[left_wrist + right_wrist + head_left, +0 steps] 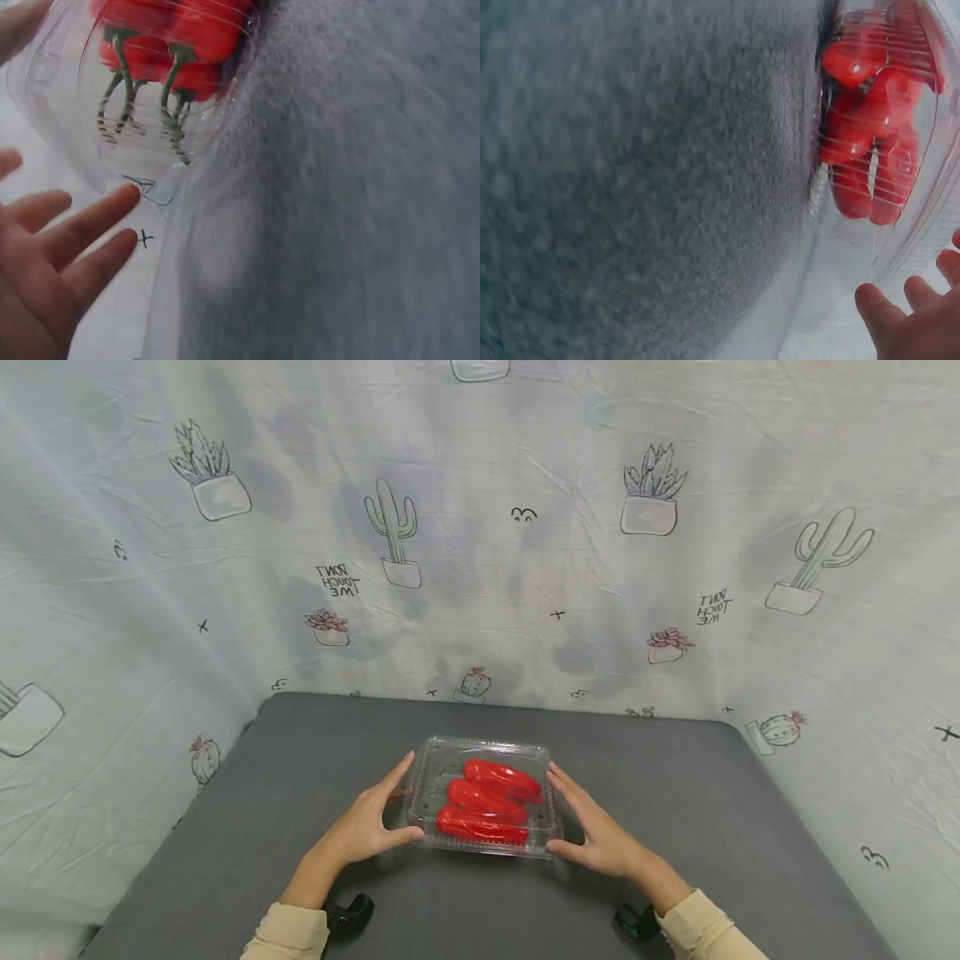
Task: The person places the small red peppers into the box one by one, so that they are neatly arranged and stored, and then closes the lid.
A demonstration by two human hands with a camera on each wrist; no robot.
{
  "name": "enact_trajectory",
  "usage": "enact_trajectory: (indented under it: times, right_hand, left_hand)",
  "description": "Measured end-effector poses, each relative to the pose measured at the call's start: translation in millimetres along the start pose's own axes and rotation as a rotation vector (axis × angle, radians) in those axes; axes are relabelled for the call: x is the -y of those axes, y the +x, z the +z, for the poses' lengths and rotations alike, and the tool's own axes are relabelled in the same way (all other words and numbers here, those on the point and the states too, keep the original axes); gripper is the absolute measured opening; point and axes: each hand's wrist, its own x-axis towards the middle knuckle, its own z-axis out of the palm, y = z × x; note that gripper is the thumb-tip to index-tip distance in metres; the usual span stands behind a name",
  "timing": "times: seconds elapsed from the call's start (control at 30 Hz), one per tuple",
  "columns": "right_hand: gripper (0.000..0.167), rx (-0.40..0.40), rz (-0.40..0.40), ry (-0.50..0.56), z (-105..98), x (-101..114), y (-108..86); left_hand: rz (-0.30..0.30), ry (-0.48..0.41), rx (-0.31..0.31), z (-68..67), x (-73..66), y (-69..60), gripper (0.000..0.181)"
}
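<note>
A clear plastic clamshell box [429, 781] with its lid down lies on the grey table, holding several red peppers [486, 799]. Green stems [171, 79] point toward the box's left side, while rounded red ends [892, 184] face the right side. My left hand [363, 825] is at the box's left side, thumb by the front corner, fingers spread and mostly straight. On the opposite side, my right hand [600, 837] has its thumb near the front corner and fingers extended along the edge. Whether every fingertip touches the plastic cannot be told.
The grey tabletop [645, 777] extends around the box. White cloth [480, 552] printed with potted cacti hangs behind and along both sides. Black devices [350, 914] sit at both wrists, beside beige sleeves [288, 935].
</note>
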Motion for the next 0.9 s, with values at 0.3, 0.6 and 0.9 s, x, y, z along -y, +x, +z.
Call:
enact_trajectory:
  times: [0.3,0.6,0.9]
  right_hand:
    - [0.098,0.032,0.198,0.196,1.2,3.4,-3.4]
    - [0.070,0.087,0.411,0.433,5.8,11.6,-8.2]
    - [0.020,0.078,0.482,0.422,8.5,13.9,-10.2]
  left_hand:
    - [-0.166,-0.079,0.147,-8.1,-7.6,-7.0,0.095]
    - [-0.364,-0.379,0.242,-12.1,-19.6,-8.5,0.049]
    - [-0.434,-0.602,0.271,-6.1,-16.6,-11.2,0.021]
